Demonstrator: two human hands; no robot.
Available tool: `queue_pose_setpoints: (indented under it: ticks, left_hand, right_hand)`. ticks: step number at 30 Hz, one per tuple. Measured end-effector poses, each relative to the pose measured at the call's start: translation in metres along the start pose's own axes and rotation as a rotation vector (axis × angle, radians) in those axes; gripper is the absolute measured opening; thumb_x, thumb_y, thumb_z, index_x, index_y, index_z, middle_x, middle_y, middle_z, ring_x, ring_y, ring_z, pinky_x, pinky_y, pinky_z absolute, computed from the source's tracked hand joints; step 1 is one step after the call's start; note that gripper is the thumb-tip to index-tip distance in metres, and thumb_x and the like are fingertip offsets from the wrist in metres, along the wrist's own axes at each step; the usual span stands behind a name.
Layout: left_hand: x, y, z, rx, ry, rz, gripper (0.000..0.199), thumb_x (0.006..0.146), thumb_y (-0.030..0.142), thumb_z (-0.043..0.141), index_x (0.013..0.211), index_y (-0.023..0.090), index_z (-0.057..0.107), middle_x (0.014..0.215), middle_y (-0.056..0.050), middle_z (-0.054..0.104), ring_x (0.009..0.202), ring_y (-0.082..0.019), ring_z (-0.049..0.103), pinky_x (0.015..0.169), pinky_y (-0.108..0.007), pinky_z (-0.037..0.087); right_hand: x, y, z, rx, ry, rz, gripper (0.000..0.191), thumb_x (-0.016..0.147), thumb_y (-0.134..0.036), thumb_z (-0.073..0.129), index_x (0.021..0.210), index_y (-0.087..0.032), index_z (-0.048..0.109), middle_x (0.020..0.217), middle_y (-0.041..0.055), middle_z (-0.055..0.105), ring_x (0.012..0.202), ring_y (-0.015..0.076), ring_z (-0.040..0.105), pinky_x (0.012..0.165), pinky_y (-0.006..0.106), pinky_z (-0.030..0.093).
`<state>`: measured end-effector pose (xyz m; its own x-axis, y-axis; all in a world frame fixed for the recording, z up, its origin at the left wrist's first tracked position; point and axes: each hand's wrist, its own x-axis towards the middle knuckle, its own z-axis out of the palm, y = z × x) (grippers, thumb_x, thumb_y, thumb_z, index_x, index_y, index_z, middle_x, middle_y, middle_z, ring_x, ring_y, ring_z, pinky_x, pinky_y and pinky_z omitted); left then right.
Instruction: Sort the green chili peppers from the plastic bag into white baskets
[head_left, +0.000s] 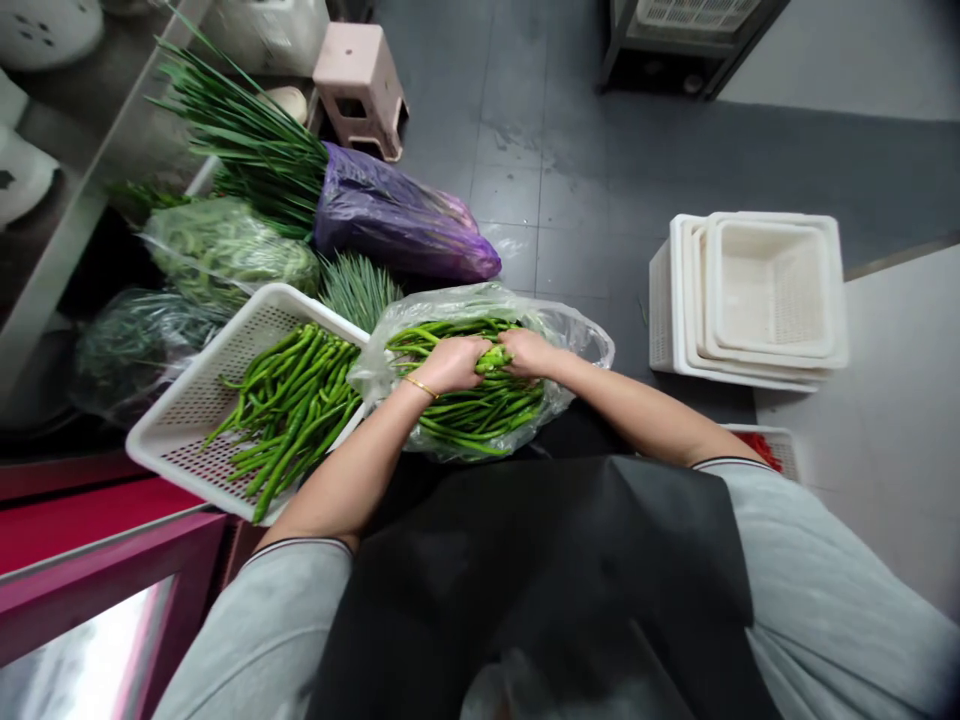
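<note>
Green peppers (480, 412) lie in an open clear bag (381, 372). Left hand (454, 365) and right hand (531, 353), near each other, both clamp one bunch (493, 359) of them. White perforated basket (184, 412) with more peppers (300, 405) stands at left.

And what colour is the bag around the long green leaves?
The bag is purple; the head view shows it best.
</note>
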<state>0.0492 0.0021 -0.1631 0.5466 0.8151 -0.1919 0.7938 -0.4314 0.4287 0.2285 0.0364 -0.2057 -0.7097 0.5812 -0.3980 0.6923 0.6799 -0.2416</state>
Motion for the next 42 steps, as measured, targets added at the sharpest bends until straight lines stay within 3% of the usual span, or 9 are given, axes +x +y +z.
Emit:
queue_pose_setpoints:
  ticks: [5, 8, 12, 16, 20, 26, 31, 37, 42]
  left_hand:
    - [0.014, -0.013, 0.026, -0.232, -0.002, 0.045, 0.009, 0.072, 0.022, 0.057, 0.08, 0.019, 0.06, 0.081, -0.002, 0.068, 0.072, -0.018, 0.06, 0.067, -0.026, 0.043]
    - [0.015, -0.015, 0.016, -0.271, 0.011, 0.055, 0.014, 0.072, 0.024, 0.059, 0.085, 0.019, 0.06, 0.079, -0.001, 0.067, 0.07, -0.017, 0.059, 0.066, -0.025, 0.042]
    - [0.006, -0.014, -0.005, -0.23, 0.052, 0.057, 0.017, 0.075, 0.026, 0.058, 0.09, 0.017, 0.06, 0.08, -0.004, 0.066, 0.071, -0.019, 0.061, 0.068, -0.027, 0.044]
    - [-0.004, -0.016, -0.018, -0.328, 0.134, 0.015, 0.044, 0.074, 0.03, 0.062, 0.114, 0.015, 0.055, 0.094, -0.007, 0.067, 0.083, -0.021, 0.064, 0.076, -0.03, 0.048]
    - [-0.005, -0.022, -0.02, -0.368, 0.194, 0.029, 0.044, 0.072, 0.028, 0.06, 0.114, 0.014, 0.056, 0.105, -0.008, 0.066, 0.092, -0.021, 0.063, 0.082, -0.03, 0.047]
    - [0.002, -0.009, -0.009, -0.238, 0.043, 0.001, 0.014, 0.068, 0.023, 0.059, 0.082, 0.017, 0.059, 0.076, -0.002, 0.064, 0.068, -0.017, 0.057, 0.065, -0.026, 0.042]
    - [0.009, -0.004, 0.013, -0.259, 0.011, 0.04, 0.016, 0.066, 0.018, 0.06, 0.081, 0.02, 0.058, 0.08, -0.002, 0.065, 0.073, -0.018, 0.058, 0.068, -0.026, 0.043]
    - [0.018, -0.019, 0.023, -0.591, 0.146, 0.061, 0.025, 0.065, 0.02, 0.063, 0.089, 0.015, 0.058, 0.081, -0.001, 0.062, 0.074, -0.016, 0.058, 0.073, -0.028, 0.046]
    - [0.002, -0.018, -0.017, -0.85, 0.32, 0.079, 0.035, 0.066, 0.03, 0.071, 0.094, 0.014, 0.06, 0.092, -0.005, 0.064, 0.085, -0.019, 0.062, 0.082, -0.032, 0.05]
  right_hand:
    - [-0.019, 0.018, -0.032, 0.357, 0.135, 0.057, 0.024, 0.088, -0.021, 0.047, 0.099, -0.01, 0.066, 0.089, 0.0085, 0.07, 0.073, 0.0145, 0.06, 0.068, 0.024, 0.041]
    - [-0.028, 0.02, -0.04, 0.576, 0.114, 0.108, 0.027, 0.093, -0.026, 0.043, 0.1, -0.012, 0.065, 0.077, 0.0034, 0.069, 0.063, 0.0115, 0.059, 0.065, 0.023, 0.043]
    - [-0.037, 0.016, -0.05, 0.622, 0.127, 0.053, 0.037, 0.095, -0.038, 0.045, 0.074, -0.014, 0.064, 0.057, -0.0002, 0.059, 0.055, 0.0105, 0.054, 0.063, 0.023, 0.044]
    - [-0.047, 0.015, -0.052, 0.861, 0.313, -0.128, 0.054, 0.101, -0.047, 0.029, 0.078, -0.014, 0.064, 0.055, -0.0002, 0.057, 0.053, 0.0106, 0.055, 0.059, 0.022, 0.047]
    - [-0.043, 0.023, -0.027, 0.589, 0.182, -0.059, 0.051, 0.099, -0.039, 0.037, 0.067, -0.011, 0.066, 0.058, -0.0004, 0.061, 0.054, 0.008, 0.053, 0.057, 0.016, 0.044]
    - [-0.014, 0.01, 0.025, -0.025, -0.08, 0.086, 0.024, 0.092, -0.008, 0.046, 0.083, -0.006, 0.068, 0.079, 0.0127, 0.068, 0.071, 0.0146, 0.054, 0.067, 0.025, 0.04]
    - [-0.017, 0.027, 0.001, -0.042, -0.122, -0.057, 0.031, 0.092, -0.037, 0.057, 0.087, -0.009, 0.07, 0.088, 0.0118, 0.068, 0.066, 0.0133, 0.05, 0.057, 0.026, 0.029]
    - [-0.035, 0.033, -0.023, 0.519, 0.172, -0.142, 0.046, 0.089, -0.052, 0.052, 0.064, -0.015, 0.063, 0.061, 0.0016, 0.06, 0.056, 0.0098, 0.046, 0.057, 0.024, 0.032]
    - [-0.028, -0.009, -0.024, 1.358, 0.336, -0.035, 0.054, 0.08, -0.067, 0.057, 0.06, -0.017, 0.055, 0.05, -0.0027, 0.051, 0.043, 0.0079, 0.043, 0.043, 0.021, 0.033]
